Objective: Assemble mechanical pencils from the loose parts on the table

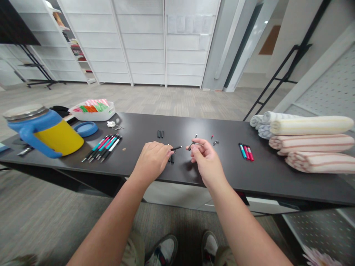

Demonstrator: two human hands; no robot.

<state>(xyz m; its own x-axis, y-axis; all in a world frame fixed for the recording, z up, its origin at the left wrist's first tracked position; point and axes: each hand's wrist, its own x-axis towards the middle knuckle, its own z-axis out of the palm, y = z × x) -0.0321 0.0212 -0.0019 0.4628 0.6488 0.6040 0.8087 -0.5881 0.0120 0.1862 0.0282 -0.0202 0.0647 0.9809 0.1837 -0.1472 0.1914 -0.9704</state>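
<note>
My left hand (153, 161) is closed on a slim black pen part (176, 148), whose pointed end sticks out to the right. Facing it, my right hand (207, 159) pinches a short dark pen piece (192, 144) with a light tip, held slanting upward; its exact kind is too small to tell. The two pieces are apart. Beside the left fingers, partly hidden, lie short black tubes (172, 158). More short black tubes (160, 134) lie farther back. Tiny metal parts (216, 142) and a small red bit (212, 136) rest beyond my right hand.
On the dark table (138, 129), several pens (104, 147) lie left. Behind them are a blue-yellow jug (59, 135), a blue lid (85, 129) and a white basket (94, 116). Teal and red tubes (246, 152) lie right, near rolled towels (313, 142).
</note>
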